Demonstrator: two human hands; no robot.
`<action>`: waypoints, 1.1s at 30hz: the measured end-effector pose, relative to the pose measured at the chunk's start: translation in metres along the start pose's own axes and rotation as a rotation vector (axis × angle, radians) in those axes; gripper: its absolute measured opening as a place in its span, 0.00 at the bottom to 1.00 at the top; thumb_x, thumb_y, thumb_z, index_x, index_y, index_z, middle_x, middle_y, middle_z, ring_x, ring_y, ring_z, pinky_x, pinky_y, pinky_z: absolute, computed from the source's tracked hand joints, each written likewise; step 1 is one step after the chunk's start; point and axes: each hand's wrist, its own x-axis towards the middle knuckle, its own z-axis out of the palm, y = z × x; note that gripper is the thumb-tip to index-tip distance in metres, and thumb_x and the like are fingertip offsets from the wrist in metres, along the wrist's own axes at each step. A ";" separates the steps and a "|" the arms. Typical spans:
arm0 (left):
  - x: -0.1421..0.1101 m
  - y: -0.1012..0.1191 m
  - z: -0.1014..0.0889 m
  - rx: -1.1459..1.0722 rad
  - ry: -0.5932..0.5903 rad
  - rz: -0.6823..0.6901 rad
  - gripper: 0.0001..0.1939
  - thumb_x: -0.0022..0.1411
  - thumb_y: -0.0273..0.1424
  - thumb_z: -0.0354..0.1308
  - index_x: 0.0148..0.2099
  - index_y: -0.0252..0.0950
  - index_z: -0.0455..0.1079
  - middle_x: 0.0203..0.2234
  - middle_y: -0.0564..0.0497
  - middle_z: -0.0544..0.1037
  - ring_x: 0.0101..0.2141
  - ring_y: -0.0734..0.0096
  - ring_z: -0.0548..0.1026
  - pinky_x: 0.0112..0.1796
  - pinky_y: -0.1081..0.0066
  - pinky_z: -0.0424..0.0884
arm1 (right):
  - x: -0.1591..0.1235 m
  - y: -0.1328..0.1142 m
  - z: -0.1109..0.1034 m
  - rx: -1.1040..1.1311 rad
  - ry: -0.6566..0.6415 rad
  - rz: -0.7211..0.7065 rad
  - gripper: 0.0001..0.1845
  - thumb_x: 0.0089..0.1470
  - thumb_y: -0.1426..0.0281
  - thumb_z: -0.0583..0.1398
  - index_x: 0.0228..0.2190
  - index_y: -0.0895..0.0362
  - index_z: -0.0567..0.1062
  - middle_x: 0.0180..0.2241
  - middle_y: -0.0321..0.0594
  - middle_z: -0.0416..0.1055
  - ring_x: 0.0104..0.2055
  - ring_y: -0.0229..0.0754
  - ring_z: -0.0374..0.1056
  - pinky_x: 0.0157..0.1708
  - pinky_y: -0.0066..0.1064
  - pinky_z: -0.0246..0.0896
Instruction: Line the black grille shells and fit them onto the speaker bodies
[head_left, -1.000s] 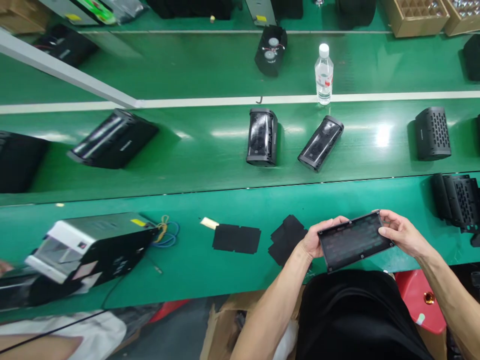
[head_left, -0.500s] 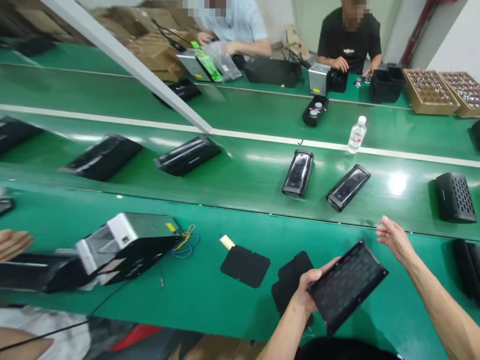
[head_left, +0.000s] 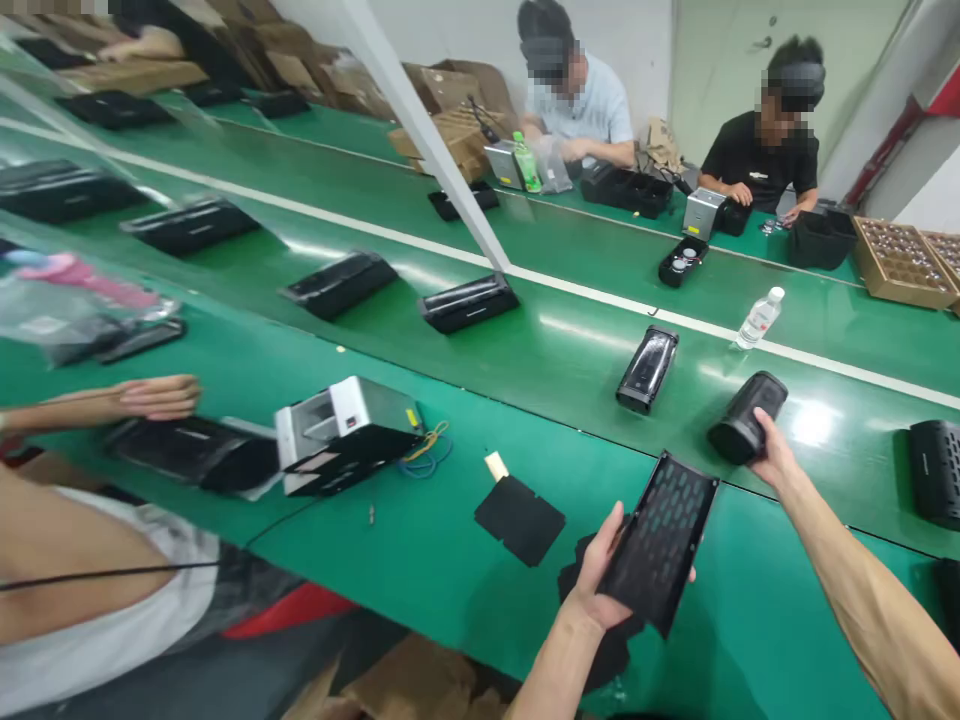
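My left hand [head_left: 600, 570] grips a black perforated speaker grille [head_left: 664, 540], tilted, its hollow inner side facing me and rows of slots showing. Farther right, my right hand [head_left: 772, 450] is closed around the end of a black speaker housing [head_left: 746, 415] at the near side of the belt. Another black housing with a glossy front [head_left: 648, 368] lies just left of it. Beneath and beside my left hand are dark die-cut sheets [head_left: 596, 650], partly covered by the hand and grille. A separate flat black sheet [head_left: 519, 520] lies to the left.
A grey-and-black machine [head_left: 349, 435] with coiled wires stands left, near a co-worker's hand [head_left: 161, 397]. Several black housings line the green belt [head_left: 555, 370]. A water bottle [head_left: 760, 318] stands beyond my right hand. Two people sit across, near trays of small parts [head_left: 904, 262].
My right hand, empty before, has reached forward and taken hold of the speaker housing, which is now turned. My left hand has tipped the grille more upright. The camera view has swung left.
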 end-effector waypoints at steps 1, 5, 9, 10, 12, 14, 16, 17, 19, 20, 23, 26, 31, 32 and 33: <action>0.003 -0.003 0.004 -0.008 -0.002 0.006 0.43 0.72 0.61 0.46 0.63 0.26 0.74 0.55 0.28 0.80 0.48 0.44 0.82 0.41 0.56 0.76 | -0.016 -0.010 -0.019 0.001 -0.010 -0.014 0.26 0.44 0.49 0.74 0.38 0.50 0.77 0.33 0.41 0.83 0.43 0.59 0.81 0.44 0.54 0.80; 0.018 -0.017 0.017 -0.023 -0.053 0.034 0.43 0.71 0.60 0.48 0.63 0.24 0.73 0.53 0.29 0.81 0.47 0.45 0.81 0.44 0.53 0.75 | -0.093 -0.042 -0.104 0.009 -0.010 -0.139 0.26 0.45 0.48 0.74 0.42 0.47 0.81 0.44 0.42 0.85 0.52 0.62 0.79 0.55 0.59 0.75; 0.038 -0.035 0.022 -0.010 -0.140 0.057 0.40 0.68 0.58 0.54 0.62 0.26 0.73 0.49 0.31 0.82 0.47 0.43 0.81 0.47 0.47 0.74 | -0.160 -0.031 -0.145 0.108 -0.137 -0.262 0.45 0.47 0.41 0.68 0.63 0.45 0.75 0.61 0.48 0.77 0.63 0.72 0.71 0.61 0.75 0.61; 0.044 -0.040 0.022 -0.008 -0.153 0.063 0.38 0.68 0.56 0.56 0.62 0.26 0.73 0.49 0.31 0.83 0.47 0.43 0.81 0.48 0.46 0.74 | -0.172 -0.022 -0.146 0.121 -0.155 -0.250 0.48 0.49 0.38 0.65 0.67 0.44 0.71 0.62 0.50 0.75 0.63 0.75 0.70 0.60 0.79 0.59; 0.056 -0.052 0.021 -0.016 -0.158 0.087 0.35 0.66 0.52 0.58 0.61 0.27 0.74 0.48 0.32 0.83 0.47 0.44 0.82 0.51 0.45 0.73 | -0.191 -0.006 -0.141 0.100 -0.126 -0.217 0.50 0.53 0.37 0.61 0.71 0.45 0.66 0.62 0.51 0.75 0.61 0.77 0.72 0.58 0.82 0.59; 0.069 -0.064 0.022 -0.027 -0.145 0.111 0.33 0.64 0.48 0.59 0.60 0.27 0.75 0.47 0.33 0.84 0.48 0.43 0.82 0.52 0.44 0.73 | -0.207 0.003 -0.136 0.002 -0.079 -0.205 0.49 0.55 0.40 0.62 0.72 0.45 0.65 0.61 0.50 0.76 0.60 0.74 0.74 0.58 0.75 0.65; 0.080 -0.076 0.024 -0.034 -0.121 0.130 0.33 0.63 0.47 0.61 0.60 0.27 0.76 0.48 0.34 0.85 0.50 0.42 0.82 0.53 0.44 0.73 | -0.223 0.001 -0.133 -0.149 -0.101 -0.227 0.50 0.56 0.44 0.65 0.74 0.43 0.60 0.65 0.48 0.73 0.60 0.70 0.74 0.58 0.65 0.71; 0.084 -0.082 0.027 -0.036 -0.107 0.134 0.33 0.63 0.49 0.61 0.60 0.27 0.77 0.49 0.35 0.85 0.52 0.41 0.81 0.54 0.45 0.72 | -0.232 -0.003 -0.131 -0.228 -0.123 -0.250 0.52 0.55 0.46 0.66 0.75 0.42 0.57 0.66 0.46 0.71 0.60 0.68 0.74 0.57 0.60 0.73; 0.093 -0.093 0.034 -0.046 -0.082 0.127 0.37 0.66 0.56 0.58 0.59 0.28 0.78 0.50 0.35 0.85 0.54 0.42 0.80 0.58 0.48 0.70 | -0.249 -0.013 -0.124 -0.393 -0.146 -0.316 0.57 0.54 0.48 0.69 0.76 0.40 0.50 0.67 0.45 0.70 0.60 0.66 0.74 0.55 0.54 0.74; 0.096 -0.098 0.039 -0.055 -0.071 0.121 0.39 0.67 0.59 0.56 0.59 0.28 0.78 0.50 0.35 0.85 0.55 0.43 0.80 0.60 0.50 0.69 | -0.257 -0.018 -0.120 -0.478 -0.133 -0.352 0.59 0.53 0.49 0.71 0.76 0.39 0.49 0.67 0.46 0.70 0.61 0.66 0.74 0.55 0.53 0.74; 0.101 -0.112 0.054 -0.070 -0.061 0.113 0.43 0.70 0.63 0.48 0.60 0.28 0.78 0.51 0.36 0.85 0.58 0.45 0.79 0.64 0.53 0.65 | -0.271 -0.026 -0.104 -0.687 -0.059 -0.439 0.59 0.51 0.50 0.73 0.76 0.39 0.52 0.69 0.45 0.66 0.66 0.65 0.68 0.64 0.56 0.65; 0.102 -0.122 0.064 -0.061 -0.089 0.130 0.42 0.71 0.61 0.48 0.61 0.28 0.77 0.52 0.35 0.84 0.60 0.45 0.77 0.67 0.51 0.61 | -0.273 -0.027 -0.094 -0.776 -0.018 -0.450 0.62 0.50 0.47 0.73 0.76 0.41 0.51 0.73 0.45 0.60 0.71 0.66 0.60 0.69 0.60 0.56; 0.105 -0.132 0.064 -0.022 -0.166 0.145 0.44 0.70 0.62 0.48 0.61 0.26 0.78 0.53 0.34 0.84 0.63 0.42 0.75 0.69 0.49 0.58 | -0.272 -0.023 -0.087 -0.867 -0.022 -0.493 0.60 0.52 0.48 0.70 0.76 0.42 0.49 0.75 0.44 0.55 0.74 0.65 0.56 0.70 0.60 0.52; 0.106 -0.134 0.062 -0.017 -0.167 0.149 0.44 0.71 0.63 0.48 0.60 0.26 0.78 0.53 0.33 0.84 0.63 0.43 0.75 0.69 0.49 0.57 | -0.272 -0.022 -0.086 -0.888 -0.031 -0.495 0.60 0.53 0.48 0.70 0.76 0.42 0.48 0.75 0.45 0.55 0.73 0.65 0.56 0.70 0.60 0.52; 0.107 -0.135 0.060 -0.012 -0.161 0.146 0.44 0.70 0.63 0.48 0.60 0.26 0.78 0.52 0.33 0.84 0.62 0.43 0.75 0.70 0.49 0.58 | -0.272 -0.020 -0.085 -0.914 -0.035 -0.489 0.60 0.53 0.48 0.70 0.77 0.43 0.48 0.75 0.45 0.55 0.73 0.65 0.57 0.70 0.60 0.52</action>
